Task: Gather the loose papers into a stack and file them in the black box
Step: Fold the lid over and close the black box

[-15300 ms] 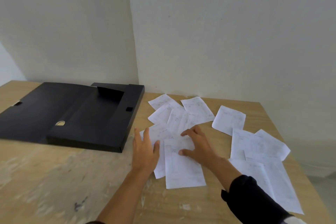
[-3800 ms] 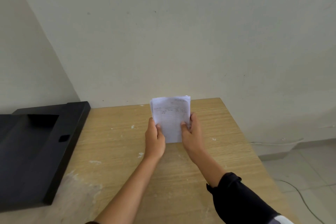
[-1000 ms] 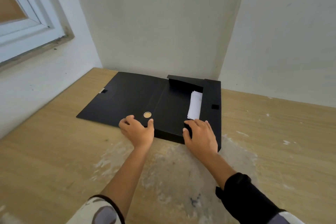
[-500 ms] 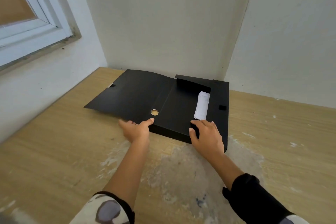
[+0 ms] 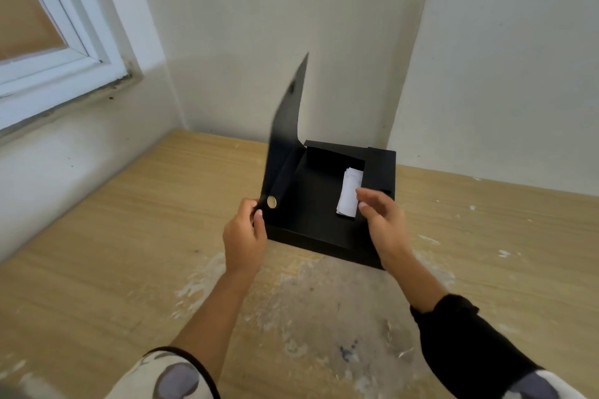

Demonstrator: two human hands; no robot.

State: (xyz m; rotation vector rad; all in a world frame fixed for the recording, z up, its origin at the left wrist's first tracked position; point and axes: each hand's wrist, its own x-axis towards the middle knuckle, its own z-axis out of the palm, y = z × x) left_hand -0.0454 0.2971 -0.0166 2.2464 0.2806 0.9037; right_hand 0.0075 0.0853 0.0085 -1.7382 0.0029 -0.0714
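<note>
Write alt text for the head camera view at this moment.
A person's left hand lifts the lid of a black box on a wooden table, gripping it near a round metal eyelet. A stack of papers lies inside; the right hand hovers open beside it.

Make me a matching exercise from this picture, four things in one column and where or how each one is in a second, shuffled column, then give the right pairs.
Things:
1. white paper stack
2. black cardboard lid flap
3. left hand
4. right hand

States:
A. open, held above the box's right side
B. raised upright
C. lying inside the black box, by its right wall
D. pinching the flap's near corner beside the round metal eyelet

Pairs: 1-C, 2-B, 3-D, 4-A
</note>
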